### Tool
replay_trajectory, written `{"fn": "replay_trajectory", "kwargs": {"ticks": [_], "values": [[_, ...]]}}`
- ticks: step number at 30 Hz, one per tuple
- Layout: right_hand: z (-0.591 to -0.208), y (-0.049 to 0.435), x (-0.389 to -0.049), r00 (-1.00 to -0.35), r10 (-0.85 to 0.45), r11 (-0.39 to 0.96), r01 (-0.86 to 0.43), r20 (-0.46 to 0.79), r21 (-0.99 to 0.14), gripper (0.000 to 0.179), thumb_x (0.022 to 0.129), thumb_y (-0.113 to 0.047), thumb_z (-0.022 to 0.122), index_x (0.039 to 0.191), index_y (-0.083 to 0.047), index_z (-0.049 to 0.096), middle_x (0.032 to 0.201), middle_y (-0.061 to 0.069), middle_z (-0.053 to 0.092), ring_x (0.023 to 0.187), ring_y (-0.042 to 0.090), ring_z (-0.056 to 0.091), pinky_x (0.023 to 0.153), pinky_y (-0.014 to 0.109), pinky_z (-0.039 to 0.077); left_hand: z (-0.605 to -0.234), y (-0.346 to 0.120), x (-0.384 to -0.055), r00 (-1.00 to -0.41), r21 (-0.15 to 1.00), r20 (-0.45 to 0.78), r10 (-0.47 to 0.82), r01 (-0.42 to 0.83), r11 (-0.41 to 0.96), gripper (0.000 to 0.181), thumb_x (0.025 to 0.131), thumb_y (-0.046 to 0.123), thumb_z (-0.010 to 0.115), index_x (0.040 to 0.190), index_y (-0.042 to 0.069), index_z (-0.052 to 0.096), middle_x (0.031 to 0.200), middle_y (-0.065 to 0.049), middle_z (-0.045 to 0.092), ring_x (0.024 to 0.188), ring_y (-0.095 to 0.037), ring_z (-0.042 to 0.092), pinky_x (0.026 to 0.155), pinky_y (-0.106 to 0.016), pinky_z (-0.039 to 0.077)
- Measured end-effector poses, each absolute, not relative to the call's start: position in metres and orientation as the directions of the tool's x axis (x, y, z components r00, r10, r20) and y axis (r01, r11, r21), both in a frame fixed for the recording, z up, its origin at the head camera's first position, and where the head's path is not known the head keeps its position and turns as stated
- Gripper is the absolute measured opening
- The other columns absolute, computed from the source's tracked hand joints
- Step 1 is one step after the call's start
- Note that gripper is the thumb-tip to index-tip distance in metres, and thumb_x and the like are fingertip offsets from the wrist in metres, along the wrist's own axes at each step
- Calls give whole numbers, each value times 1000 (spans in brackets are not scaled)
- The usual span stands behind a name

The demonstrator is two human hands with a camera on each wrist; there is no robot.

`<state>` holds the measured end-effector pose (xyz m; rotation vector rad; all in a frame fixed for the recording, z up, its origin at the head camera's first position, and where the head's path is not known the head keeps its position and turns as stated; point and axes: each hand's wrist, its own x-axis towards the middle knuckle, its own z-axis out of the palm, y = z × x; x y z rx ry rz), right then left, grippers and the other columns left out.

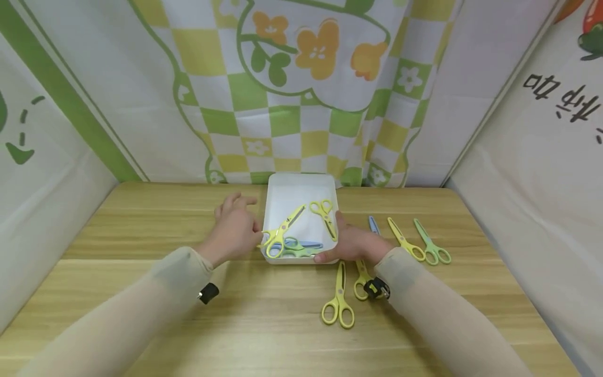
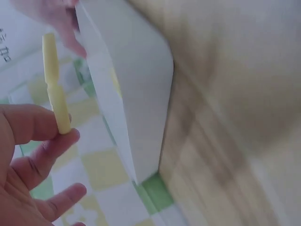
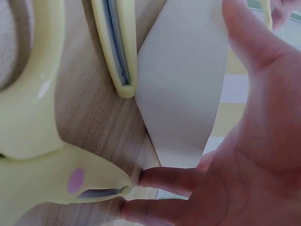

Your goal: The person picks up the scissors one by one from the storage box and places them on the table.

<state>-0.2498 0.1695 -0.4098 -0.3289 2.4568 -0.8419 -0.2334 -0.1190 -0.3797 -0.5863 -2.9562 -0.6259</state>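
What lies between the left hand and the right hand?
In the head view, the white tray, with blue scissors, green scissors and yellow scissors inside, plus the left hand's yellow pair.

A small nook walled in with printed cloth; whether it belongs to a home or some other place cannot be told. A curtain in green, yellow and white checks with orange flowers hangs at the back. A white panel with a green stripe closes the left side, a white sheet with dark written characters the right, around a wood-grain surface
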Motion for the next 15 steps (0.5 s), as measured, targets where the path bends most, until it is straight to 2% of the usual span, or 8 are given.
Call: {"fn": "replay_trajectory", "kwargs": {"ticks": [6, 10, 15], "values": [[-413, 171, -251, -841, -393, 754, -64, -372, -653, 139, 75, -46, 87, 154, 2, -17, 159, 34, 8, 144, 44, 18, 116, 48, 16, -388, -118, -206, -912, 390, 165, 375, 409, 825, 31, 80, 15, 75, 54, 24, 61, 143, -21, 48, 141, -49, 17, 106, -67, 14], [-417, 171, -253, -841, -422, 728, -93, -338, -679, 138, 74, -42, 89, 154, 3, -14, 159, 33, 7, 144, 44, 17, 116, 49, 16, -395, -118, -186, -888, 402, 196, 415, 459, 792, 31, 77, 11, 75, 55, 27, 59, 141, -21, 51, 140, -48, 21, 105, -70, 13], [-418, 172, -255, -845, -413, 756, -110, -340, -645, 138, 74, -44, 88, 153, 4, -16, 157, 35, 13, 143, 44, 22, 116, 49, 19, -404, -116, -162, -867, 411, 203, 455, 497, 764, 36, 75, 10, 77, 54, 30, 55, 140, -18, 51, 140, -46, 22, 106, -68, 13]]}}
